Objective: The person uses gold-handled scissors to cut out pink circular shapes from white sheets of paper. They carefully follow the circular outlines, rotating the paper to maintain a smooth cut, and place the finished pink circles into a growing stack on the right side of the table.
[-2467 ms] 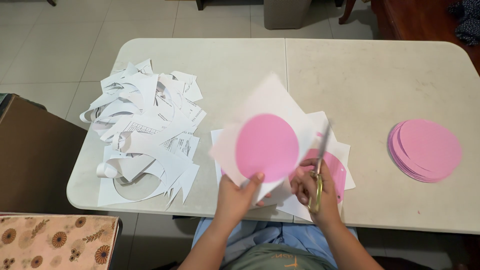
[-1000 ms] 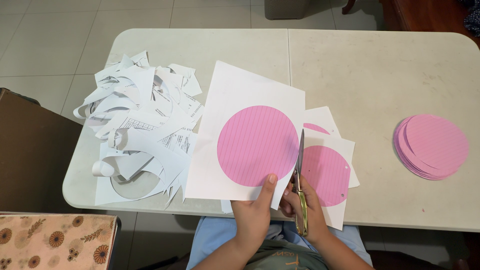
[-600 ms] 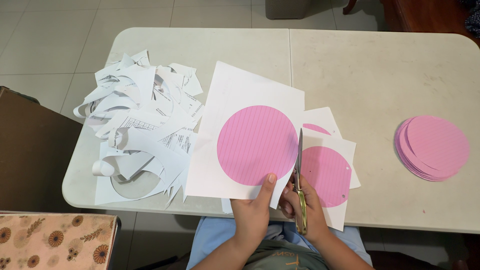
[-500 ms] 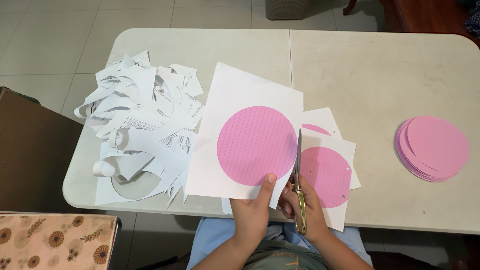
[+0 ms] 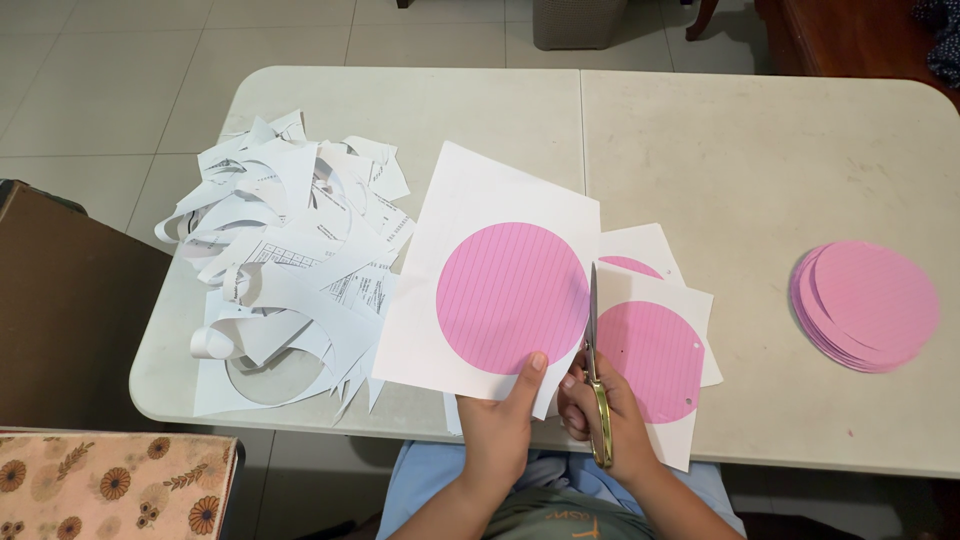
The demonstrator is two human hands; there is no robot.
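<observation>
While the left hand point(image 5: 495, 425) pinches the near edge of a white sheet point(image 5: 470, 210) printed with a pink circle point(image 5: 512, 297), the right hand point(image 5: 610, 420) is closed around scissors point(image 5: 595, 350), blades nearly shut at the circle's right edge. Paper scraps point(image 5: 290, 240) lie left; cut pink discs point(image 5: 868, 305) are stacked far right.

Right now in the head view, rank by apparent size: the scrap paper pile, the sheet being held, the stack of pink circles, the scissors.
1. scrap paper pile, largest spread.
2. held sheet, white with a pink circle, raised toward the camera, so its rank against the pile is unsure.
3. stack of pink circles.
4. scissors, thinnest.
</observation>
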